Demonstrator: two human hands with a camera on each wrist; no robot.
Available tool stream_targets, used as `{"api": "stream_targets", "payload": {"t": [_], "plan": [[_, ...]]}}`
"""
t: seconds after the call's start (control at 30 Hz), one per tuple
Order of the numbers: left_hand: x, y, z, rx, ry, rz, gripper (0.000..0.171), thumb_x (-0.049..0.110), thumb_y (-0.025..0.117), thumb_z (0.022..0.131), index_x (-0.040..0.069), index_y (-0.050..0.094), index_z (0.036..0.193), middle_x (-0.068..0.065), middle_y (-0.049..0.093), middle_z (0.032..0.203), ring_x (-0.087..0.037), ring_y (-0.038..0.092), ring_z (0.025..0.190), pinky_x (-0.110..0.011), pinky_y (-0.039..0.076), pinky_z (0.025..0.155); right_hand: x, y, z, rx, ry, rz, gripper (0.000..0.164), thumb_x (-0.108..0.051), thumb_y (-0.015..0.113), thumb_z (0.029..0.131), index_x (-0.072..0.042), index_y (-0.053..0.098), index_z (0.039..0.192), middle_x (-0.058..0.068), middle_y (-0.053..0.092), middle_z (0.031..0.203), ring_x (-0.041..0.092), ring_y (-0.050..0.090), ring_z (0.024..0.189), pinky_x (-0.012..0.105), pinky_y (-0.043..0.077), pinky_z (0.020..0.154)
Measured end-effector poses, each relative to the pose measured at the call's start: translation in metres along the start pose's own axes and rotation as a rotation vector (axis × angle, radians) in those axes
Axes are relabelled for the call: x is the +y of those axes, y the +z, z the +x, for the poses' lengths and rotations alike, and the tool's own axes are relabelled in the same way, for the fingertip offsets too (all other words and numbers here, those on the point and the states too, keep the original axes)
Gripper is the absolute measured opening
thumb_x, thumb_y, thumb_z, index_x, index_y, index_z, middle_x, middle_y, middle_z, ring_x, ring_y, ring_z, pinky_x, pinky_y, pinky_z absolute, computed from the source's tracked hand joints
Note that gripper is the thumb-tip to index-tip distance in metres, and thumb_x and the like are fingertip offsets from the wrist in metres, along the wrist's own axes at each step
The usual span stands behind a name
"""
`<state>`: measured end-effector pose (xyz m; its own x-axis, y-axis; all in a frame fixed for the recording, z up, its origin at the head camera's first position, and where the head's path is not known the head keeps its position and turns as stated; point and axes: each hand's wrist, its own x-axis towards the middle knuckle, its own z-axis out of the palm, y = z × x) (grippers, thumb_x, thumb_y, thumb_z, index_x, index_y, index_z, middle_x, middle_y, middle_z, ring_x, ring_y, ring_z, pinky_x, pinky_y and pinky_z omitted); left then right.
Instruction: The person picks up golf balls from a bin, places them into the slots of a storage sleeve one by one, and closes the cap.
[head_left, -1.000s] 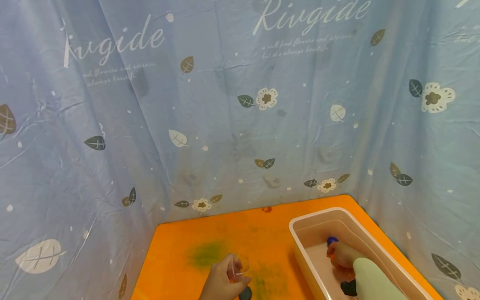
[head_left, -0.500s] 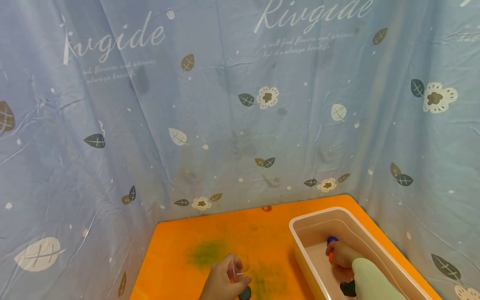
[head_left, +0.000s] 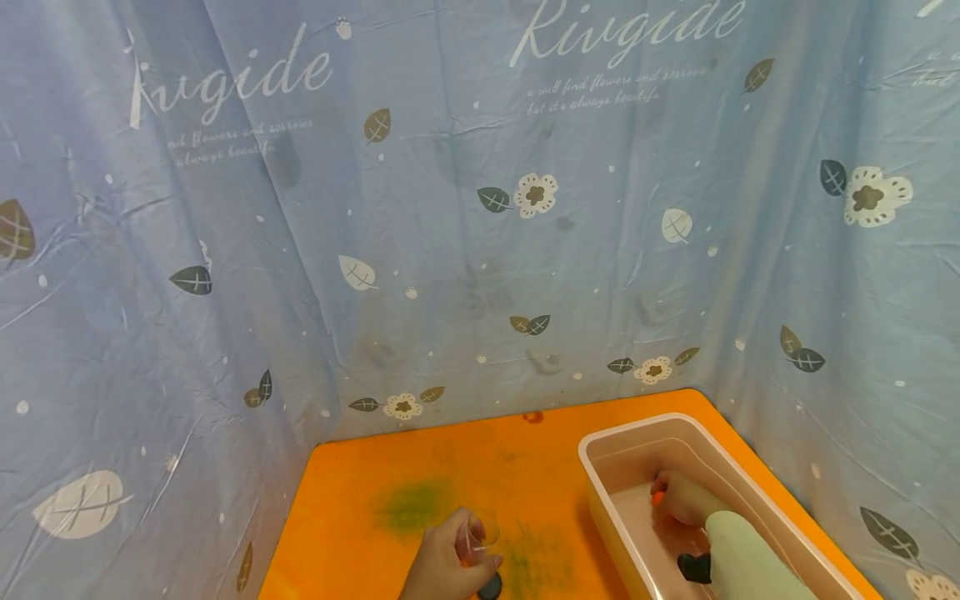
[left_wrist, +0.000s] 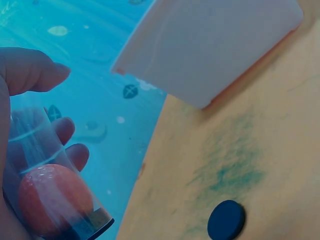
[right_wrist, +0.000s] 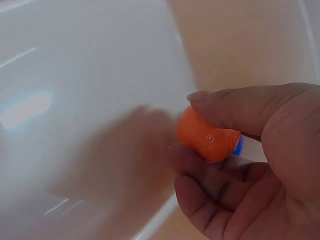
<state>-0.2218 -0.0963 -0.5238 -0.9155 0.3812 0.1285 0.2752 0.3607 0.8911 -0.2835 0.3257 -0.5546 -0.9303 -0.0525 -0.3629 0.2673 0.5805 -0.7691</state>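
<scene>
The orange ball (right_wrist: 207,137) is pinched between the thumb and fingers of the right hand (head_left: 678,498), inside the bin (head_left: 675,442), lower right of the head frame. A blue object (right_wrist: 238,146) behind it is mostly hidden; half a second earlier it showed plainly beyond the fingers. The left hand (head_left: 444,557), lower centre, grips a clear tube (left_wrist: 37,142).
</scene>
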Motion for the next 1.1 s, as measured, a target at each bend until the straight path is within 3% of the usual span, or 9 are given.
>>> {"api": "stream_targets", "payload": {"t": [0.07, 0.17, 0.23, 0.3, 0.37, 0.47, 0.6, 0.87, 1.1], "plan": [[0.000, 0.000, 0.000, 0.001, -0.007, -0.008, 0.034, 0.041, 0.075, 0.082, 0.015, 0.057, 0.092, 0.002, 0.055, 0.068, -0.013, 0.062, 0.066, -0.030, 0.050, 0.059, 0.003, 0.001, 0.009, 0.040, -0.077, -0.031, 0.010, -0.006, 0.062, 0.080, -0.008, 0.054, 0.076, -0.001, 0.041, 0.059, 0.017, 0.040, 0.049, 0.029, 0.027, 0.044], [0.000, 0.000, 0.000, 0.002, -0.018, -0.012, 0.031, 0.039, 0.075, 0.082, 0.016, 0.057, 0.092, 0.001, 0.055, 0.069, -0.013, 0.063, 0.068, -0.029, 0.051, 0.060, 0.008, 0.001, 0.028, 0.148, -0.272, -0.130, 0.014, 0.003, 0.066, 0.075, -0.003, 0.054, 0.080, 0.001, 0.044, 0.061, 0.017, 0.042, 0.052, 0.026, 0.032, 0.049], [0.000, 0.000, 0.000, 0.000, -0.024, -0.009, 0.031, 0.038, 0.075, 0.083, 0.016, 0.057, 0.092, 0.001, 0.056, 0.070, -0.013, 0.063, 0.070, -0.029, 0.051, 0.061, 0.006, -0.001, 0.031, 0.179, -0.372, -0.112, 0.019, 0.008, 0.066, 0.068, 0.001, 0.055, 0.082, 0.002, 0.046, 0.063, 0.016, 0.042, 0.051, 0.025, 0.035, 0.048], [-0.001, -0.001, 0.000, -0.002, -0.022, 0.002, 0.032, 0.039, 0.074, 0.083, 0.015, 0.056, 0.093, 0.001, 0.056, 0.070, -0.013, 0.062, 0.069, -0.029, 0.050, 0.060, 0.001, -0.003, 0.032, 0.159, -0.405, -0.052, 0.020, 0.011, 0.064, 0.067, 0.005, 0.053, 0.083, 0.003, 0.045, 0.062, 0.015, 0.041, 0.048, 0.026, 0.036, 0.046], [-0.001, -0.001, 0.000, -0.006, -0.019, 0.010, 0.033, 0.040, 0.074, 0.083, 0.014, 0.056, 0.093, 0.001, 0.056, 0.070, -0.013, 0.062, 0.069, -0.030, 0.050, 0.060, -0.005, -0.007, 0.031, 0.131, -0.401, 0.015, 0.022, 0.012, 0.062, 0.070, 0.010, 0.053, 0.089, 0.006, 0.046, 0.064, 0.015, 0.040, 0.045, 0.028, 0.039, 0.044], [-0.001, -0.003, 0.001, -0.009, -0.010, 0.017, 0.034, 0.042, 0.073, 0.083, 0.014, 0.056, 0.093, 0.002, 0.057, 0.070, -0.013, 0.061, 0.067, -0.030, 0.050, 0.060, -0.015, -0.012, 0.027, 0.116, -0.315, 0.095, 0.028, 0.010, 0.061, 0.076, 0.012, 0.052, 0.102, 0.010, 0.050, 0.073, 0.018, 0.042, 0.048, 0.031, 0.041, 0.046], [-0.002, -0.004, 0.001, -0.006, -0.006, 0.014, 0.031, 0.042, 0.074, 0.083, 0.018, 0.056, 0.092, 0.002, 0.057, 0.070, -0.013, 0.062, 0.068, -0.030, 0.050, 0.061, -0.024, -0.017, 0.023, 0.132, -0.252, 0.120, 0.036, 0.005, 0.063, 0.083, 0.010, 0.051, 0.117, 0.016, 0.054, 0.092, 0.024, 0.051, 0.060, 0.033, 0.044, 0.053], [-0.003, -0.004, 0.000, -0.006, -0.025, -0.044, 0.033, 0.036, 0.075, 0.083, 0.012, 0.057, 0.095, -0.001, 0.057, 0.072, -0.014, 0.065, 0.073, -0.031, 0.051, 0.062, -0.042, -0.024, 0.020, 0.165, -0.329, 0.204, 0.037, 0.003, 0.064, 0.088, 0.008, 0.053, 0.123, 0.022, 0.058, 0.098, 0.033, 0.059, 0.070, 0.037, 0.052, 0.060], [-0.004, -0.004, 0.000, -0.004, -0.019, -0.059, 0.027, 0.033, 0.076, 0.083, 0.017, 0.056, 0.093, -0.002, 0.055, 0.070, -0.015, 0.066, 0.073, -0.030, 0.052, 0.062, -0.067, -0.023, 0.007, 0.208, -0.354, 0.264, 0.043, -0.008, 0.069, 0.088, 0.002, 0.052, 0.127, 0.023, 0.057, 0.111, 0.032, 0.062, 0.084, 0.035, 0.054, 0.070]]}}
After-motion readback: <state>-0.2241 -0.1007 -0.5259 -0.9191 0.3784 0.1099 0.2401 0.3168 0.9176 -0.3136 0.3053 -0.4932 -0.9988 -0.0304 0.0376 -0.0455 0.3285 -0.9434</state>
